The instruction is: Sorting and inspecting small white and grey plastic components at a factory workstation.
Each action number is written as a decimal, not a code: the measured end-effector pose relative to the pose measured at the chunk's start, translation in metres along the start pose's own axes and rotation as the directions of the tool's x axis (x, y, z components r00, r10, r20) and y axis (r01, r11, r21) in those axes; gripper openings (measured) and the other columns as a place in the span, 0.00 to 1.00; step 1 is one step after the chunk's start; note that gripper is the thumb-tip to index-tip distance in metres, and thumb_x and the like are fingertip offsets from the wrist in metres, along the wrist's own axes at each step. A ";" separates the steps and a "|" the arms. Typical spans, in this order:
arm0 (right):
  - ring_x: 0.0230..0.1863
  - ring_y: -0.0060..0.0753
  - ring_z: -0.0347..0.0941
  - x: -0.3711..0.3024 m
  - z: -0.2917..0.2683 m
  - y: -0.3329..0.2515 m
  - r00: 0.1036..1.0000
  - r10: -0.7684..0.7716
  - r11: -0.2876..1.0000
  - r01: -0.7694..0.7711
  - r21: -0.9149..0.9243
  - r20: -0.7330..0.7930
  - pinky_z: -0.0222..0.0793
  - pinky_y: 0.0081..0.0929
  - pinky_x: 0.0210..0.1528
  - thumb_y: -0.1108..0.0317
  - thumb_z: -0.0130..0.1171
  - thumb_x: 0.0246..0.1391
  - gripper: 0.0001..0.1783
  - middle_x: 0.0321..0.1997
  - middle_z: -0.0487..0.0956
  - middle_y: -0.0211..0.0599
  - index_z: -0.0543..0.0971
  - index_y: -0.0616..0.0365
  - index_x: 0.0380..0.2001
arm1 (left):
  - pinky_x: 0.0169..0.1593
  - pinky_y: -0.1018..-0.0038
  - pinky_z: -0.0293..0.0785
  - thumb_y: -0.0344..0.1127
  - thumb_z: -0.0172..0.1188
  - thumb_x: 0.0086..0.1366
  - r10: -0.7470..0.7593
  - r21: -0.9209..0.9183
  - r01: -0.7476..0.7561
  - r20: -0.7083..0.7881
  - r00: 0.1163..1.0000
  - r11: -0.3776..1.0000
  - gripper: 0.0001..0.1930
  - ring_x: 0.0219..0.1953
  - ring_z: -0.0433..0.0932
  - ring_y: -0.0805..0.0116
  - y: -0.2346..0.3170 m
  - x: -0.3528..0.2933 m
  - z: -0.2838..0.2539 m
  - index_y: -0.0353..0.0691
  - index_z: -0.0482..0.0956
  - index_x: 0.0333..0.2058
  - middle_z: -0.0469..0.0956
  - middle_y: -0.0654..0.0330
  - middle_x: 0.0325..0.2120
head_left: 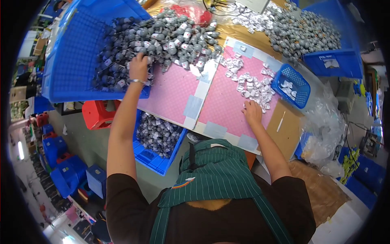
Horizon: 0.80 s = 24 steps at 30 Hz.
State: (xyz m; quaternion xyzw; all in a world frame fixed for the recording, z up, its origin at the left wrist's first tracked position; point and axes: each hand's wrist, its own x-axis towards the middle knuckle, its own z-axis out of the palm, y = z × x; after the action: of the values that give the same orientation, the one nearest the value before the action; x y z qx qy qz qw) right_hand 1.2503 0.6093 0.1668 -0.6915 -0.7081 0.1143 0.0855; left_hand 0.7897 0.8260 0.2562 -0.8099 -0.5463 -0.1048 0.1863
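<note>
My left hand [139, 68] reaches to the pile of grey round parts [156, 38], at the edge where the heap spills from a big blue bin [75, 57] onto the table. Its fingers are curled in among the parts, and what they grip is hidden. Many of these parts have white caps. Over the pink mat [221, 110], my right hand [252, 113] has its fingertips drawn together on a small white piece. It is beside the near edge of a scattered heap of small white folded pieces [254, 87].
Right of the white heap is a small blue basket [306, 87] with several white pieces. A white pen-like tool [280, 122] lies on brown cardboard [288, 140]. Another blue bin [152, 162] of grey parts and a red stool [92, 116] stand below the table. More grey parts [302, 34] fill the far right.
</note>
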 end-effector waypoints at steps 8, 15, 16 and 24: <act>0.32 0.47 0.70 0.003 0.028 -0.001 0.997 -0.070 0.997 0.071 0.007 -0.039 0.66 0.41 0.34 0.68 0.67 0.34 0.16 0.29 0.72 0.40 0.74 0.58 0.29 | 0.39 0.71 0.73 0.26 0.63 0.45 -0.463 -0.676 0.573 0.366 0.807 0.464 0.16 0.34 0.76 0.63 0.101 -0.063 -0.017 0.37 0.77 0.37 0.77 0.57 0.32; 0.35 0.32 0.74 0.023 -0.012 -0.076 0.973 0.027 0.565 -0.203 0.800 0.228 0.71 0.25 0.33 0.71 0.55 0.50 0.14 0.37 0.73 0.40 0.76 0.62 0.41 | 0.43 0.76 0.76 0.28 0.61 0.57 -0.246 -0.613 0.567 0.768 0.591 -0.550 0.19 0.38 0.77 0.69 0.169 -0.102 -0.057 0.33 0.71 0.47 0.77 0.59 0.37; 0.36 0.31 0.75 0.024 -0.020 -0.090 0.947 -0.039 0.275 -0.297 0.915 0.319 0.72 0.21 0.34 0.72 0.52 0.53 0.14 0.38 0.71 0.39 0.76 0.62 0.43 | 0.43 0.76 0.76 0.28 0.61 0.57 -0.248 -0.613 0.564 0.768 0.591 -0.553 0.19 0.38 0.77 0.69 0.177 -0.102 -0.066 0.33 0.71 0.47 0.77 0.59 0.37; 0.35 0.27 0.73 0.015 -0.070 -0.150 0.954 -0.208 0.256 -0.161 0.953 0.217 0.72 0.20 0.35 0.73 0.49 0.56 0.15 0.40 0.69 0.36 0.75 0.60 0.47 | 0.47 0.68 0.77 0.24 0.60 0.56 -0.018 -0.402 0.518 0.803 0.596 -0.755 0.26 0.45 0.75 0.63 0.210 -0.120 -0.113 0.30 0.63 0.53 0.72 0.53 0.44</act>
State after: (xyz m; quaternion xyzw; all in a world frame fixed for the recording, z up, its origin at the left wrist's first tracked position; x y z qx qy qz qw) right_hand 1.1255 0.6243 0.2750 -0.4578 -0.5046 0.6240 0.3826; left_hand 0.9416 0.6078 0.2745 -0.1959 -0.4563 -0.4475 -0.7438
